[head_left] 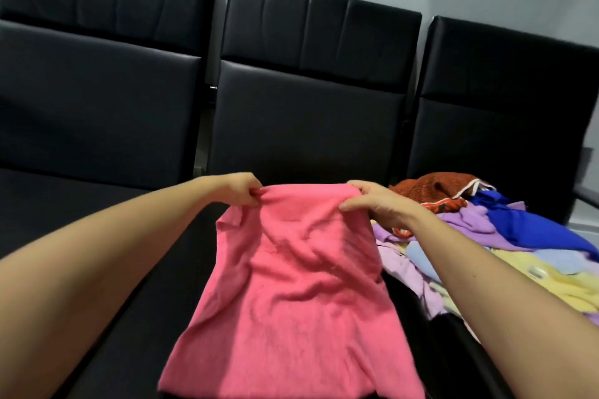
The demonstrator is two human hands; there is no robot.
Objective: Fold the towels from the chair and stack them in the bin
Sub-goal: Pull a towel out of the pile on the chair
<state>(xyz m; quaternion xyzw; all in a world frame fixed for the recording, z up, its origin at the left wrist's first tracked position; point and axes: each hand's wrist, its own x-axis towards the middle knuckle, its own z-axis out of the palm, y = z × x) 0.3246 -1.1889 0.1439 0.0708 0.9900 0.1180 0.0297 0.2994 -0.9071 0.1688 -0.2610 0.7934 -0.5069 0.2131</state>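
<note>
Both arms reach forward, the left hand (241,188) and the right hand (376,204) each pinching a far corner of the pink towel (291,295), which drapes over the middle black chair seat (136,334), beside a heap of coloured towels (505,236) on the right.

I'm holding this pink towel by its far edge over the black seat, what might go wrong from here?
The pink towel is wrinkled and bunched at the corner the left hand pinches, so a fold made now may come out crooked. The right hand and its forearm sit close above the loose pile of towels, and a sweep could drag some off their chair.
</note>
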